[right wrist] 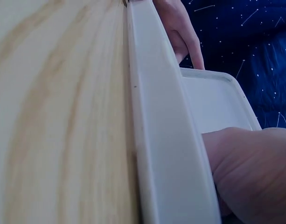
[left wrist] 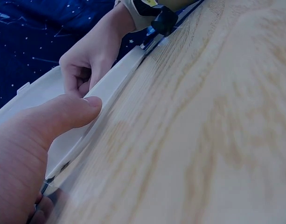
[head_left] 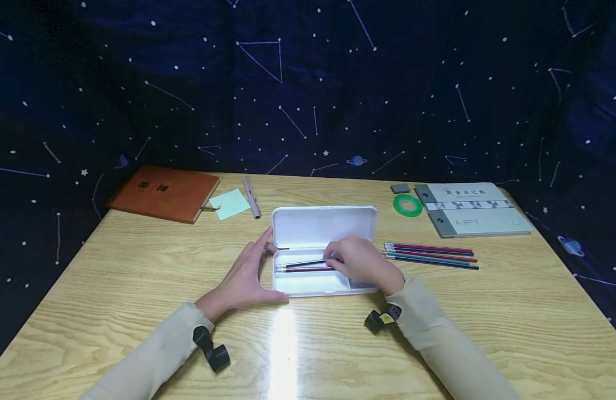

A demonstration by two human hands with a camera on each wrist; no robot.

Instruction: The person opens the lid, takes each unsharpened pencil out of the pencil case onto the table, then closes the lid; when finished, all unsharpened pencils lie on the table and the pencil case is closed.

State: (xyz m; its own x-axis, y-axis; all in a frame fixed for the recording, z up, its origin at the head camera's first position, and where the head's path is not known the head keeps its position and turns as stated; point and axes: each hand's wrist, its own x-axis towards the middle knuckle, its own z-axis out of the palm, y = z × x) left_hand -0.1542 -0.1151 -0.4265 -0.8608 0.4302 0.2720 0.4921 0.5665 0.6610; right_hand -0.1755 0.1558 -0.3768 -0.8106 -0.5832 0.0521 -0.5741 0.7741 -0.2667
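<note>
A white pencil case (head_left: 308, 284) lies with its lid (head_left: 322, 226) raised at the back. My left hand (head_left: 241, 278) grips its left end, thumb along the front wall and fingers toward the hinge side. In the left wrist view, that thumb (left wrist: 70, 114) rests on the case's front rim. My right hand (head_left: 360, 258) reaches into the case and pinches a dark pencil (head_left: 305, 263). Beside it in the case lies a dark red pencil (head_left: 310, 269). The right fingertips are partly hidden in the head view and behind the case wall in the right wrist view.
Right of the case lie several pencils (head_left: 432, 256). Behind them are green tape (head_left: 407, 205), a grey eraser (head_left: 400, 188) and a pale notebook (head_left: 477, 208). At the back left lie a brown notebook (head_left: 163, 191), sticky notes (head_left: 230, 204) and a pen (head_left: 251, 198).
</note>
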